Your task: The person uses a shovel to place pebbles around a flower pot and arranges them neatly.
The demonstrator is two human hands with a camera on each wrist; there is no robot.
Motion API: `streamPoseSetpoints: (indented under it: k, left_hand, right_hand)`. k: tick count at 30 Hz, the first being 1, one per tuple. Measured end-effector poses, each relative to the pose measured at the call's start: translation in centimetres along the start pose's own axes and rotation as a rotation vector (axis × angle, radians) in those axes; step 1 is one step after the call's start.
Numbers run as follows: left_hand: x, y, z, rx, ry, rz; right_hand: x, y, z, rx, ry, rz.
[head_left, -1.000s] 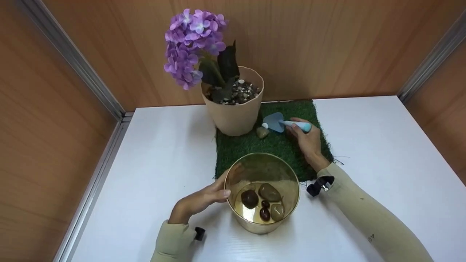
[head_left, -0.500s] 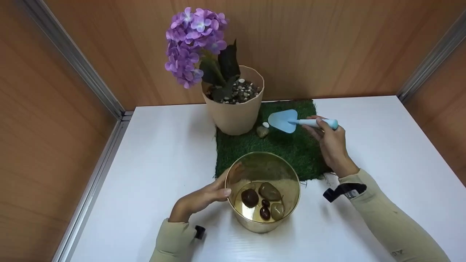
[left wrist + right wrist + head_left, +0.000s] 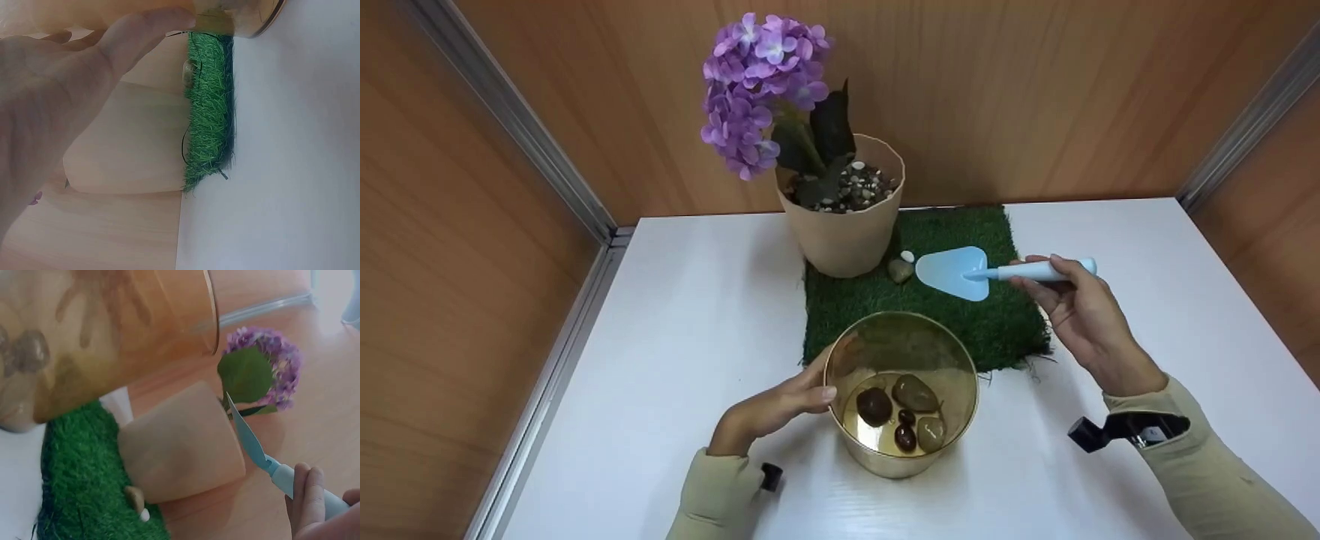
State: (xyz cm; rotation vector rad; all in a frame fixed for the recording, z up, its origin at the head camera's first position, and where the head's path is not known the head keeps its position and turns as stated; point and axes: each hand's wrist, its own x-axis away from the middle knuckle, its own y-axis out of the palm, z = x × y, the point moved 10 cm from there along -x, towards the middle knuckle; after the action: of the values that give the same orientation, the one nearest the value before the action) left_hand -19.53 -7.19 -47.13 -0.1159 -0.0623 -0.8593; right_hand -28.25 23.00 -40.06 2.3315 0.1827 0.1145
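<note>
In the head view my left hand (image 3: pixel 780 409) grips the side of a clear amber vessel (image 3: pixel 889 468) standing on the white table, its thumb near the rim and its fingers behind the wall. Several smooth dark stones (image 3: pixel 874 406) lie on the vessel's bottom. My right hand (image 3: pixel 1087 322) holds a light blue trowel (image 3: pixel 952 274) by its handle, thumb on top. The trowel's blade is raised over the green turf mat (image 3: pixel 877 322), pointing left, and carries nothing. Just left of the blade tip, a brown stone (image 3: pixel 899 271) and a small white pebble (image 3: pixel 907 256) sit on the mat.
A beige pot (image 3: pixel 840 244) with purple flowers (image 3: pixel 757 82) and pebbles (image 3: pixel 859 187) stands on the mat's back left. Wooden panels (image 3: pixel 1020 97) enclose the white table (image 3: pixel 690 300) at the back and sides.
My right hand has drawn the trowel away from the pebbles, toward the right and nearer me, and lifted its blade. My left hand and the vessel have stayed in place.
</note>
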Motion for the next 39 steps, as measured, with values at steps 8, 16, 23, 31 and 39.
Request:
streamPoseSetpoints:
  k: [8, 16, 23, 31, 39]
  left_hand:
    - [0.1, -0.1, 0.0, 0.001, 0.014, -0.002]
    - [0.1, -0.3, -0.1, -0.032, -0.008, 0.02]
    - [0.1, -0.2, -0.1, -0.019, 0.0, 0.008]
    - [0.0, -0.1, 0.0, -0.005, 0.011, 0.007]
    - [-0.1, -0.1, 0.0, -0.013, 0.002, 0.001]
  right_hand:
    - [2.2, 3.4, -0.1, 0.137, 0.012, -0.13]
    - [3.5, 6.2, 1.0, 0.386, 0.021, -0.281]
    - [4.5, 7.6, 2.8, 0.62, 0.097, -0.295]
    - [5.9, 10.4, 5.3, 1.133, 0.048, -0.445]
    - [6.6, 11.9, 8.1, 1.309, 0.051, -0.558]
